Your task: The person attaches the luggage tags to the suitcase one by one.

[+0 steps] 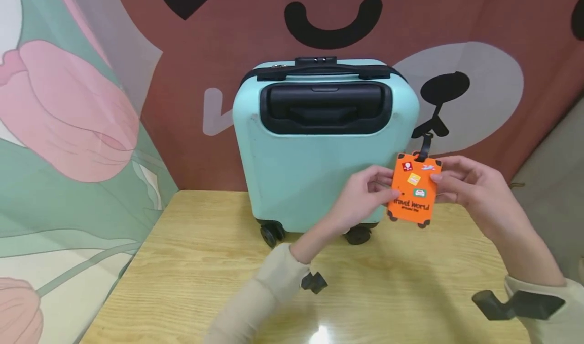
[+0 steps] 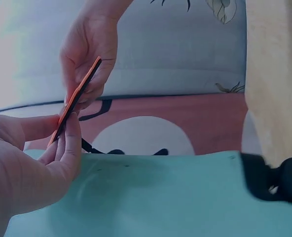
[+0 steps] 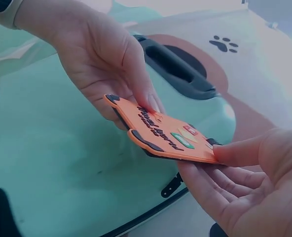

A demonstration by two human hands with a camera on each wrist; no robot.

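An orange luggage tag (image 1: 414, 191), hanging by its black strap (image 1: 425, 147) at the right side of the mint suitcase (image 1: 319, 161) on the bench (image 1: 191, 263), is pinched between the left hand (image 1: 362, 194) and right hand (image 1: 465, 187), each grip closed on one edge.

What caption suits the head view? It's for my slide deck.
Both hands, left hand and right hand, pinch an orange luggage tag before a mint suitcase.
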